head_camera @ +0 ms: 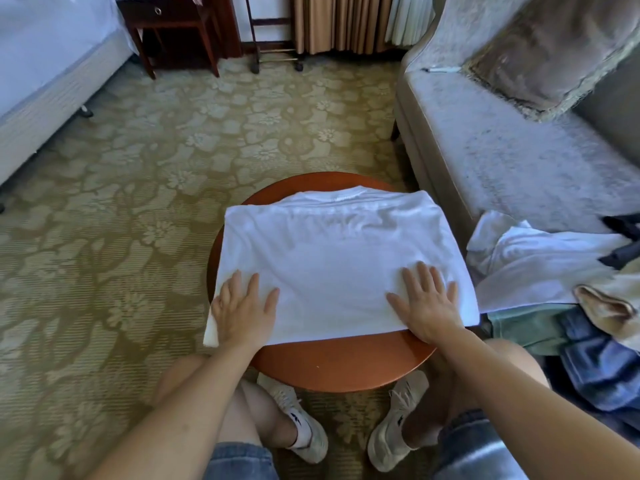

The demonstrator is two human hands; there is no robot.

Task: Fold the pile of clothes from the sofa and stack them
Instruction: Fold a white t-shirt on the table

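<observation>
A white T-shirt [339, 258] lies folded in half on a small round wooden table [332, 365], its collar at the far side. My left hand [242, 306] presses flat on the shirt's near left corner, fingers straight and spread. My right hand [429, 303] lies flat on the near right corner in the same way. On the grey sofa [502, 161] at the right sits the pile of clothes [561, 299]: a white garment on top, then green, blue denim and beige pieces.
A cushion [547, 53] leans on the sofa back. A bed [38, 84] stands at the far left beside a dark nightstand [169, 26]. Patterned carpet [131, 188] covers the floor. My knees and shoes are under the table's near edge.
</observation>
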